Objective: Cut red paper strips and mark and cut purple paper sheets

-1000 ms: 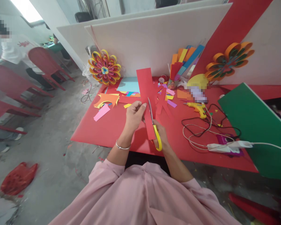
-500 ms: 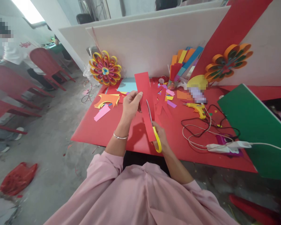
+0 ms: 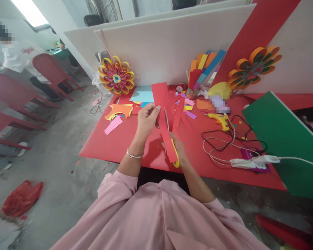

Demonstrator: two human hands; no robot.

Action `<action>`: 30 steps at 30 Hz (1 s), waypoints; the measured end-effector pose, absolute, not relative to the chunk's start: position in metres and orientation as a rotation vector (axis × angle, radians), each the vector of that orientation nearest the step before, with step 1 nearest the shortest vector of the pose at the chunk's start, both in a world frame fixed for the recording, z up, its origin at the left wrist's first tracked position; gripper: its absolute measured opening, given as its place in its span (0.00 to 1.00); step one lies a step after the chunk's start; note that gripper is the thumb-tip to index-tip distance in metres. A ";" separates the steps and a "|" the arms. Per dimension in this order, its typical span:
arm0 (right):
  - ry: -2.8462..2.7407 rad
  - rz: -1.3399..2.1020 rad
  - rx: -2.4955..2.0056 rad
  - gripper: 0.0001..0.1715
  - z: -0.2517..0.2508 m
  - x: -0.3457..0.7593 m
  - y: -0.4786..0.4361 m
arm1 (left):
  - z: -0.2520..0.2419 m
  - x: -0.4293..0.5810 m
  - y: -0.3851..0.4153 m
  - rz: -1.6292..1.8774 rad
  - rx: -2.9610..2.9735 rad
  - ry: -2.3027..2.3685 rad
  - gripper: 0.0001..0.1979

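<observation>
My left hand (image 3: 148, 119) pinches a red paper strip (image 3: 160, 93) by its left edge, thumb on top. The strip slants down toward me above the red table (image 3: 135, 135). In my right hand (image 3: 179, 147) is a pair of scissors (image 3: 175, 152) with yellow handles, its blades against the strip's right side. The paper's lower end covers part of the handles and some of my right fingers. More red paper strips (image 3: 179, 113) lie just beyond, crossing each other.
Paper scraps (image 3: 120, 110) lie on the left. Paper flowers (image 3: 116, 78) lean on a white board (image 3: 156, 52). Rightward are a yellow glue gun (image 3: 219, 121), tangled cables, a power strip (image 3: 247, 162) and a green board (image 3: 287, 139). A cup (image 3: 191, 93) holds coloured strips.
The red strip has shifted slightly right and down, its lower end now covering more of the yellow handles. My left hand has moved a little right with it.
</observation>
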State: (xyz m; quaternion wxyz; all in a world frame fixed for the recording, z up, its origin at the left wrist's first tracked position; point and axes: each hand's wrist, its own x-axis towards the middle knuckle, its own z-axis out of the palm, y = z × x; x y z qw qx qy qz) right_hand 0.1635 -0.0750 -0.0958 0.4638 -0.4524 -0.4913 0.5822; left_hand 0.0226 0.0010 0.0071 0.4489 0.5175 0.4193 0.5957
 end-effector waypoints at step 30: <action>-1.280 1.264 -1.131 0.20 -0.076 0.164 -0.082 | 0.000 0.023 0.002 1.465 1.284 1.048 0.22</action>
